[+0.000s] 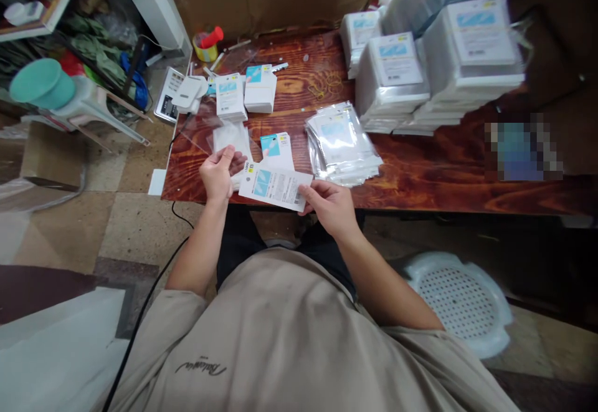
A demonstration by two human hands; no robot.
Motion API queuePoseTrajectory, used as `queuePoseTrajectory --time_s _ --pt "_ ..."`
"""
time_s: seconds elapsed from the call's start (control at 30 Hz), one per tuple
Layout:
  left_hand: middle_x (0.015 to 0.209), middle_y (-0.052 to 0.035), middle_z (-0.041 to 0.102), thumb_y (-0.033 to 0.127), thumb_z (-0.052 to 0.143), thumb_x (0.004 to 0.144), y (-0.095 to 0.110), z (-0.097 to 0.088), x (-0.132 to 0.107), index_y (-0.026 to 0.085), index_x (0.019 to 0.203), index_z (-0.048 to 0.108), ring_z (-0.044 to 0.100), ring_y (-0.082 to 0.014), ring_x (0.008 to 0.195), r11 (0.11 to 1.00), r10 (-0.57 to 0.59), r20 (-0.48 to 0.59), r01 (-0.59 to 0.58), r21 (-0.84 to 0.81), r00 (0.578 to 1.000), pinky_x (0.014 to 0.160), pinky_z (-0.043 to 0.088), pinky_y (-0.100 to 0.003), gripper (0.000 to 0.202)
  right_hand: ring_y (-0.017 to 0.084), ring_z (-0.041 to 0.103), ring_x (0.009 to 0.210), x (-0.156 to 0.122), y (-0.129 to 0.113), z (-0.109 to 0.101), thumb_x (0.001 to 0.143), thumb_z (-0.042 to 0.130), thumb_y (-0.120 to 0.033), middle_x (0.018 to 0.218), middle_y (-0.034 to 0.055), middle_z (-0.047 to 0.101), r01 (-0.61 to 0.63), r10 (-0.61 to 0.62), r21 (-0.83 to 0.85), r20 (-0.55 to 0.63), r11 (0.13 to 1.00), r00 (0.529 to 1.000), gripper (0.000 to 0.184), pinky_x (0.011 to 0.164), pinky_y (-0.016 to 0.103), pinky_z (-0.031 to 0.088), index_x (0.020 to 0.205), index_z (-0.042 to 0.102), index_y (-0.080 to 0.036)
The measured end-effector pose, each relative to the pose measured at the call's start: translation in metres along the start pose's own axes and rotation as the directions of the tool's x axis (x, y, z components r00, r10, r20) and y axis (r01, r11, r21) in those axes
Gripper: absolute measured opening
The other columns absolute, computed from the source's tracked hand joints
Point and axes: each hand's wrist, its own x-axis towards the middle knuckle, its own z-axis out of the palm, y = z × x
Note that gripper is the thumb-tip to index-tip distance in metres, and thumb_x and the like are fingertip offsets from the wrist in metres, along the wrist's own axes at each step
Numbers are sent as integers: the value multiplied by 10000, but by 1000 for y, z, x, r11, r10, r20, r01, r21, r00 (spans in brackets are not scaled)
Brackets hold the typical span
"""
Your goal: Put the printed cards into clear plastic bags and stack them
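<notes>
A white printed card (275,189) with a blue picture is pinched at its right end by my right hand (329,206), above the table's front edge. My left hand (218,172) has its fingers curled in beside a pile of thin clear film pieces (230,138); whether one is between the fingertips I cannot make out. Behind the held card lies a small stack of blue-and-white cards (279,149). To its right is a pile of clear plastic bags (341,141) with cards inside.
Two card stacks (231,97) (260,91) stand farther back. Tall piles of bagged cards (397,81) fill the right of the wooden table (299,94). Rubber bands (327,85) and a yellow tape roll (205,50) lie near the back. A plastic stool (460,303) stands at my right.
</notes>
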Motion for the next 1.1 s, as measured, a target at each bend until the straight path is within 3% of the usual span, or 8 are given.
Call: queuePoseTrajectory --time_s 0.17,0.33,0.5,0.6,0.77,0.83,0.93,1.1 --pt "732 -27 714 463 903 687 -9 7 -8 158 819 652 718 -162 638 998 19 -30 -21 -58 999 631 609 -286 416 117 598 473 5 4 -12 767 820 -537 641 15 679 19 -23 -83 -51 996 998 410 438 218 519 771 706 -143" --pt "731 -31 715 488 914 667 -12 9 -13 159 823 678 712 -158 627 999 10 12 -9 -49 1000 608 602 -279 433 128 577 498 10 8 -20 808 775 -557 627 9 652 68 -79 -136 -83 988 993 412 451 237 488 779 706 -153" --pt "747 -44 734 490 919 658 -11 11 -26 157 845 723 704 -147 618 999 -15 73 18 -31 997 535 565 -232 430 118 560 563 11 8 -10 848 736 -536 669 12 664 210 -257 -219 -213 953 943 388 533 236 479 774 706 -156" --pt "800 -50 756 502 927 633 -10 11 -35 160 881 745 711 -151 640 999 -35 122 35 -1 992 531 566 -227 460 131 588 612 12 10 0 861 718 -556 697 21 682 243 -298 -224 -256 944 920 409 585 248 500 764 692 -160" --pt "851 -61 768 510 939 598 -4 8 -40 151 894 749 715 -165 659 996 -87 162 84 26 983 520 545 -231 503 132 610 608 16 17 0 820 752 -605 714 24 698 161 -167 -98 -55 982 984 453 574 249 518 788 700 -156" --pt "853 -61 766 490 952 581 -2 8 -41 150 862 736 723 -179 690 995 -97 166 96 13 981 559 562 -252 491 104 547 518 15 15 -3 798 778 -600 621 2 644 106 -109 -146 -11 984 994 462 488 222 458 730 686 -152" --pt "944 -75 779 437 968 562 -1 12 -47 156 873 737 751 -220 854 994 -99 214 107 -26 972 710 608 -302 479 78 473 420 10 9 2 758 826 -570 545 -32 580 68 -76 -106 -80 992 994 460 405 207 376 688 616 -167" --pt "1086 -75 778 372 954 623 -14 26 -71 178 996 761 730 -254 1091 991 -85 340 116 -71 937 978 579 -379 463 113 547 452 4 -1 30 709 847 -607 598 -11 647 73 -66 38 -155 997 986 505 449 245 472 739 547 -203"
